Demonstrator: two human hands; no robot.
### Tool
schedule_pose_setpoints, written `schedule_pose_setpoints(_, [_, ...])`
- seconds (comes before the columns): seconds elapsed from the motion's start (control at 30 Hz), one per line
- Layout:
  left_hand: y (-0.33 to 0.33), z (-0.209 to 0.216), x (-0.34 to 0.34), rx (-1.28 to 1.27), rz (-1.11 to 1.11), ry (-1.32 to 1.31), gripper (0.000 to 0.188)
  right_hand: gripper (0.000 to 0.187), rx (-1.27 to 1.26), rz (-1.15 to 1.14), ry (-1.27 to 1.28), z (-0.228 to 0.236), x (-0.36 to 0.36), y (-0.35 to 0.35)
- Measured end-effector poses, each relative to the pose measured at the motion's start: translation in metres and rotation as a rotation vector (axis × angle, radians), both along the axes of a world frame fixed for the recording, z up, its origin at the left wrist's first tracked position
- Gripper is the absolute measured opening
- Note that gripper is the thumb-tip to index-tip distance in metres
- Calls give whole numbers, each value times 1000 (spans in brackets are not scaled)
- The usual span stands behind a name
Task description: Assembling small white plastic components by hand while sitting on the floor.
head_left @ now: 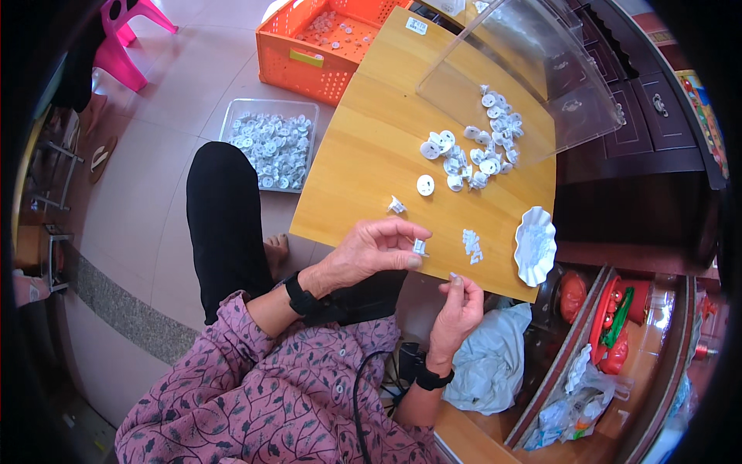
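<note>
Above the near edge of the wooden board, my left hand (375,247) pinches a small white plastic fitting (420,246) between thumb and fingers. My right hand (459,308) is closed at the board's near edge, fingertips pressed on a tiny white plastic piece (454,276). Several similar tiny pieces (472,246) lie in a small group beyond it. On the board near my left hand lies another white fitting (396,205) on its side. A round white plastic disc part (425,185) rests farther off, before a loose pile of such parts (481,158).
A scalloped white dish (535,246) of tiny pieces stands at the right edge of the wooden board (363,131). A clear plastic box (533,77) is tipped at the far right. Left of the board are a clear tray (315,116) full of white parts and an orange crate (297,73). An open drawer (657,340) is at right.
</note>
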State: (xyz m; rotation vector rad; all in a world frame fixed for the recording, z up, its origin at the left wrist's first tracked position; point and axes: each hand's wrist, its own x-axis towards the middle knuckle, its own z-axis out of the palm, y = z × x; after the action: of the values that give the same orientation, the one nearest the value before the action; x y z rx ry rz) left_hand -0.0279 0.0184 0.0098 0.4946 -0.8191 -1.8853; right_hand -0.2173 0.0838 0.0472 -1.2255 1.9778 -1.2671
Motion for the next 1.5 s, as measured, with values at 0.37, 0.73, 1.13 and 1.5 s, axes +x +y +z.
schedule_pose_setpoints(0.37, [0,-11,2,-157,69,-149,44,17,-26,102,-377,11,29,-5])
schedule_pose_setpoints(0.73, [7,-5,-1,-172,123,-366,46,9,-114,213,-155,20,47,-7])
schedule_pose_setpoints(1.13, [4,3,4,-357,213,-430,42,9,-159,286,21,24,50,-10])
schedule_pose_setpoints(1.5, [4,-12,4,-192,16,-285,50,9,-189,319,100,18,48,-13])
